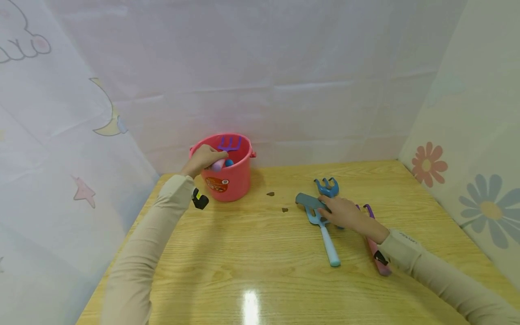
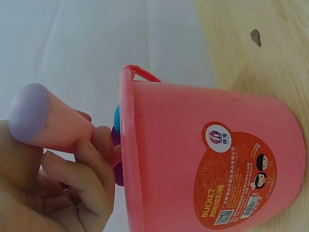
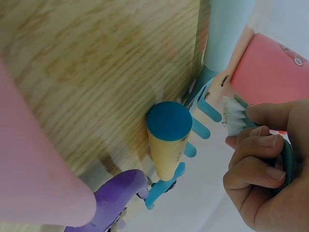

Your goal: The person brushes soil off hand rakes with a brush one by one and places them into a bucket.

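My left hand [image 1: 206,158] is at the rim of a pink bucket [image 1: 239,183], gripping the pink, lilac-ended handle [image 2: 63,121] of a hand rake. Purple tines [image 1: 229,143] show inside the bucket, next to a blue handle end [image 1: 229,163]. On the right, my right hand [image 1: 345,213] grips a grey-green scrub brush [image 1: 310,201], its white bristles [image 3: 234,116] showing in the right wrist view. The brush is above a light blue hand fork [image 1: 328,239] lying on the table. Just beyond that hand is a blue hand rake [image 1: 327,187], its cream handle [image 3: 166,154] largely hidden in the head view.
A pink-handled purple rake [image 1: 378,257] lies under the right forearm. Two small brown bits [image 1: 270,194] lie on the wooden table [image 1: 243,253] between bucket and tools. Printed white sheets [image 1: 308,108] hang behind the table and along both sides.
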Tool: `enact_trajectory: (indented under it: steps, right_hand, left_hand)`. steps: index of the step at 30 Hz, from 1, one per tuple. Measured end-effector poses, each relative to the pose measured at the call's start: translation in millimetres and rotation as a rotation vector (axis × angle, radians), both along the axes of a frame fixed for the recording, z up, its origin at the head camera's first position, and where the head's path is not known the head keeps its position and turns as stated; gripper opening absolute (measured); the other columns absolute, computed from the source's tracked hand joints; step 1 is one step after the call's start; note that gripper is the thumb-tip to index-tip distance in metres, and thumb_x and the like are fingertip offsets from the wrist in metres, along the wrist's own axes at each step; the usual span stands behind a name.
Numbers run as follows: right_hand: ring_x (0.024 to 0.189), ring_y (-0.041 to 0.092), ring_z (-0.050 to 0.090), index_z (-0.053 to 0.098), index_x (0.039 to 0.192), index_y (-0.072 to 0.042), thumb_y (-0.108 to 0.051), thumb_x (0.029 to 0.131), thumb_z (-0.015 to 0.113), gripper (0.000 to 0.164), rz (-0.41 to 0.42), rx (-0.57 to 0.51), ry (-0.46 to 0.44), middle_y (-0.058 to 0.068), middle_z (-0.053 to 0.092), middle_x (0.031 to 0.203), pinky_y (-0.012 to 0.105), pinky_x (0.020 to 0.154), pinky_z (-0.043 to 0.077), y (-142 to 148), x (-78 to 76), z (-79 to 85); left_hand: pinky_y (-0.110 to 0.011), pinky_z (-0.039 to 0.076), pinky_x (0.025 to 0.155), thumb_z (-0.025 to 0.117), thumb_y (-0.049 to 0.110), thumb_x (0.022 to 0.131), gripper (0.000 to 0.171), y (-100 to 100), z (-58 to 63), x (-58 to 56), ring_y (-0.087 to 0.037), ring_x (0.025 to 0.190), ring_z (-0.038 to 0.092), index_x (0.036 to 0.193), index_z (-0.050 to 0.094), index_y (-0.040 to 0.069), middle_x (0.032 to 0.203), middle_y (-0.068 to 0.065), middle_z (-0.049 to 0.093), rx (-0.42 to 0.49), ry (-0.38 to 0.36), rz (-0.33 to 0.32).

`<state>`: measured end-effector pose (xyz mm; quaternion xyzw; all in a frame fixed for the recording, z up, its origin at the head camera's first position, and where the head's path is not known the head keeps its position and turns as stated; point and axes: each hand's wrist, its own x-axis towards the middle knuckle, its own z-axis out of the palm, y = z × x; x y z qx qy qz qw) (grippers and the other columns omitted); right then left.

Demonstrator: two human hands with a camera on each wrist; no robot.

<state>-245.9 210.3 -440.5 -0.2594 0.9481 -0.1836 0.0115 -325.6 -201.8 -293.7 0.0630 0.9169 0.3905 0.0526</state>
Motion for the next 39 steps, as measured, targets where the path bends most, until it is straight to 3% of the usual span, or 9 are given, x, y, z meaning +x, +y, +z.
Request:
enact_trajectory:
  steps: [11, 17, 25, 32, 39]
  right_hand:
    - [0.039, 0.005, 0.035, 0.05, 0.131, 0.013, -0.016, 0.099, 0.06, 0.044, 0.001, -0.012, -0.004, -0.004, 0.044, 0.052, 0.02, 0.039, 0.026, 0, 0.9, 0.0]
    - [0.039, 0.005, 0.034, 0.05, 0.132, 0.012, -0.017, 0.099, 0.06, 0.045, -0.002, -0.006, 0.004, -0.004, 0.043, 0.051, 0.02, 0.039, 0.025, 0, 1.0, -1.2]
    - [0.039, 0.005, 0.037, 0.051, 0.131, 0.012, -0.016, 0.098, 0.061, 0.045, -0.005, -0.014, 0.019, -0.005, 0.044, 0.052, 0.02, 0.039, 0.027, -1, 0.3, -0.9]
    - [0.039, 0.006, 0.038, 0.052, 0.129, 0.013, -0.016, 0.098, 0.061, 0.043, 0.005, -0.001, 0.044, -0.005, 0.045, 0.052, 0.02, 0.039, 0.029, -2, 1.1, 5.8]
    - [0.04, 0.006, 0.04, 0.053, 0.128, 0.012, -0.016, 0.098, 0.062, 0.042, 0.006, -0.002, 0.042, -0.005, 0.047, 0.055, 0.02, 0.039, 0.03, -2, 2.7, 2.1]
  left_hand:
    - [-0.021, 0.037, 0.05, 0.066, 0.028, 0.091, 0.031, -1, 0.6, -14.2, -0.007, 0.051, 0.046, 0.066, 0.057, 0.011, 0.057, 0.004, 0.052, -0.018, -0.129, 0.016]
    - [-0.021, 0.037, 0.051, 0.065, 0.028, 0.092, 0.032, -1, 1.5, -19.2, -0.008, 0.051, 0.046, 0.068, 0.054, 0.01, 0.056, 0.003, 0.051, -0.021, -0.188, 0.025]
    - [-0.02, 0.034, 0.046, 0.065, 0.021, 0.088, 0.032, 3, 0.9, -27.6, -0.006, 0.044, 0.041, 0.061, 0.047, 0.012, 0.051, 0.003, 0.045, -0.114, -0.169, 0.021]
    - [-0.021, 0.036, 0.048, 0.064, 0.019, 0.091, 0.032, 4, 3.4, -30.7, -0.008, 0.046, 0.043, 0.063, 0.05, 0.011, 0.052, 0.003, 0.046, -0.066, -0.181, -0.007]
    - [-0.023, 0.036, 0.05, 0.065, 0.02, 0.092, 0.036, 3, 1.9, -31.0, -0.009, 0.046, 0.041, 0.062, 0.047, 0.011, 0.051, 0.002, 0.043, -0.055, -0.241, -0.006]
